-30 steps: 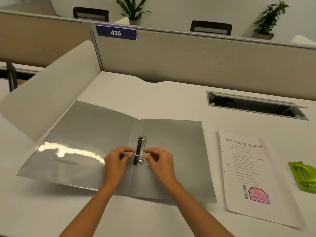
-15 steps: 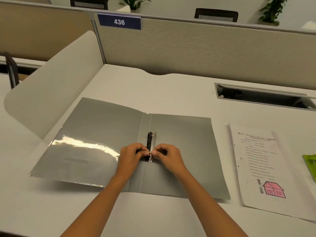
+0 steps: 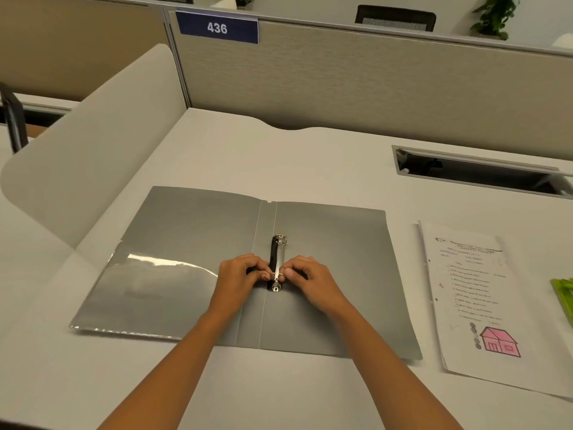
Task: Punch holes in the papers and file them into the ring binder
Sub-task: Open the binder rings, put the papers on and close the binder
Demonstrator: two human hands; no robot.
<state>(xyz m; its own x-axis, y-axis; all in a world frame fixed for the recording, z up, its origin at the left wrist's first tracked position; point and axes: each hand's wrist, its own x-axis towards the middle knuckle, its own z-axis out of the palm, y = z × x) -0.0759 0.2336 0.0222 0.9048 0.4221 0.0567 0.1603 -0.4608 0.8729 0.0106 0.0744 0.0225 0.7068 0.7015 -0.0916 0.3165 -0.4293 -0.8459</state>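
Head camera: on the white desk (image 3: 310, 156) a grey binder (image 3: 192, 243) lies open, papers (image 3: 471, 293) just right of it, and the left hand (image 3: 238, 280) and right hand (image 3: 310, 280) each pinch the near metal ring (image 3: 277, 276) on its spine

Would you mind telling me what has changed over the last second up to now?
Very little. The left hand and right hand, already at the near ring, have curled tighter and pinch it from either side; whether it has opened is unclear. The binder stays open flat, with the papers and hole punch untouched to its right. Only the camera view has shifted.
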